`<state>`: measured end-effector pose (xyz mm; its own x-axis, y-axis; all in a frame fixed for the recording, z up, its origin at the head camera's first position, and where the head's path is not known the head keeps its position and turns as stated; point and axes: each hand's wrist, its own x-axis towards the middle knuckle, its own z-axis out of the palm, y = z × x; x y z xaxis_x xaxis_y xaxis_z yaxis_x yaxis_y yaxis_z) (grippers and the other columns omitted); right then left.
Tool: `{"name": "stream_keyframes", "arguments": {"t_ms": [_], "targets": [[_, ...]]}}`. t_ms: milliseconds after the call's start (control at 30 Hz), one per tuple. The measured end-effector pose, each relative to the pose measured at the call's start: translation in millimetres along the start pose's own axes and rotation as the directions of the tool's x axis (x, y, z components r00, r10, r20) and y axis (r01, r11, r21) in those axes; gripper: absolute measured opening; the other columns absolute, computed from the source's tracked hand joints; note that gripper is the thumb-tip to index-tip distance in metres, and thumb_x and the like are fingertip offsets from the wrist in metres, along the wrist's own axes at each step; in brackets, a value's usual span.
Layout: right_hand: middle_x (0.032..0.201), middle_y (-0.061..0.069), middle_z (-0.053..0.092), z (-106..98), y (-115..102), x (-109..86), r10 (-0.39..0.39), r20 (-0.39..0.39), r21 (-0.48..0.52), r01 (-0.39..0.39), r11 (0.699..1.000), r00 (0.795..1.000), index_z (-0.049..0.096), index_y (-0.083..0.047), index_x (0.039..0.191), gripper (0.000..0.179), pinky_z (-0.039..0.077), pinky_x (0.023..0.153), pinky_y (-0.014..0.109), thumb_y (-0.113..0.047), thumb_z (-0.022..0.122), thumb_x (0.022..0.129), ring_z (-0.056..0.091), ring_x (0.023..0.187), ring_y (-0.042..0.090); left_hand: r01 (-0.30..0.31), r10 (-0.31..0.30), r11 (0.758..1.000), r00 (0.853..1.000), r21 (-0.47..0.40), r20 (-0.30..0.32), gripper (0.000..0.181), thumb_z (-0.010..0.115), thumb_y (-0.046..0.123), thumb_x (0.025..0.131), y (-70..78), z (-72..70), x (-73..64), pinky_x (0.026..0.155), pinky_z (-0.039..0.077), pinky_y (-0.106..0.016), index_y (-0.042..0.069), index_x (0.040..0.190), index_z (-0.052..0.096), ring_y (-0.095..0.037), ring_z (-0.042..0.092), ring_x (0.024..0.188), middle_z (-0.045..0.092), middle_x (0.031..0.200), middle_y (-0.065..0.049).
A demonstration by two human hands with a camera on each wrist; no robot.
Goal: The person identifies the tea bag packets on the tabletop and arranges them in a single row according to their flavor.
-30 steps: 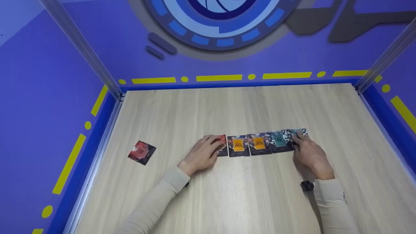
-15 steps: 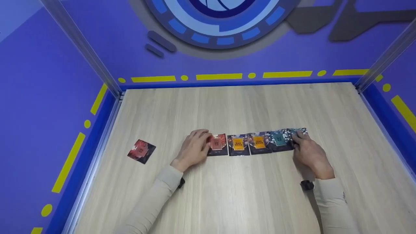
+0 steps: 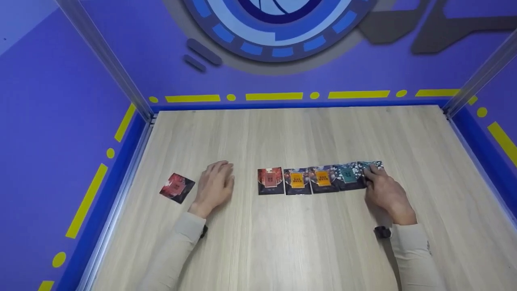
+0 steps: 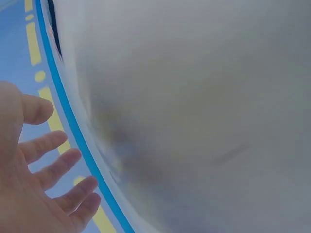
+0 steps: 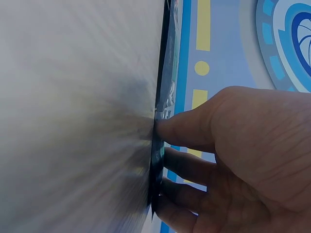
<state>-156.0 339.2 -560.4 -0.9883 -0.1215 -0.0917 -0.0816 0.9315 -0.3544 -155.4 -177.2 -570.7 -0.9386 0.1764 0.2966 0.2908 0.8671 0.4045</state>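
A row of flat square sachets lies on the table in the head view: a red sachet [image 3: 270,181], two orange-labelled sachets, the first [image 3: 297,181] and the second [image 3: 324,179], a green sachet [image 3: 349,176], and another green sachet [image 3: 371,164] at the right end. My right hand [image 3: 386,195] rests on that end sachet, covering much of it; the right wrist view shows thumb and fingertips against its dark surface. Over at the left, my left hand [image 3: 214,186] holds nothing, its fingers relaxed. Just beside it lies a separate red sachet [image 3: 177,188], turned at an angle.
The wood-grain table [image 3: 291,242] has a blue-purple wall [image 3: 133,56] with yellow markings behind it, and similar walls at both sides. A metal post [image 3: 105,60] stands at the back left corner. Dark straps circle both wrists.
My left hand has let go of the red sachet at the row's left end and moved left, near the separate red sachet. My right hand has stayed on the end green sachet.
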Motion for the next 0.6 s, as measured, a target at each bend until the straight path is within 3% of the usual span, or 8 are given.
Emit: {"name": "stream_keyframes", "arguments": {"t_ms": [267, 600], "targets": [[0.162, 0.036, 0.037, -0.9, 0.5, -0.3, -0.021, 0.001, -0.019, 0.021, 1.000, 1.000, 0.049, 0.008, 0.154, 0.050, 0.044, 0.108, 0.074, -0.009, 0.051, 0.107, 0.037, 0.146, 0.063, 0.148, -0.146, 0.986, 0.989, 0.072, -0.027, 0.041, 0.066, 0.024, 0.104, -32.1, -24.5, -18.6, 0.113, 0.045, -0.062, 0.004, 0.140, 0.067, -0.045, 0.053, 0.140, 0.060, 0.149, -0.019], [0.163, 0.036, 0.037, -0.6, -0.7, 0.0, -0.015, 0.002, -0.010, 0.015, 1.000, 1.000, 0.048, 0.008, 0.154, 0.051, 0.041, 0.110, 0.075, -0.009, 0.050, 0.107, 0.036, 0.146, 0.063, 0.258, -0.257, 0.960, 0.966, 0.105, -0.019, 0.048, 0.064, 0.025, 0.104, -60.7, -41.6, -34.4, 0.116, 0.041, -0.066, -0.001, 0.145, 0.062, -0.051, 0.049, 0.142, 0.056, 0.152, -0.025]]}}
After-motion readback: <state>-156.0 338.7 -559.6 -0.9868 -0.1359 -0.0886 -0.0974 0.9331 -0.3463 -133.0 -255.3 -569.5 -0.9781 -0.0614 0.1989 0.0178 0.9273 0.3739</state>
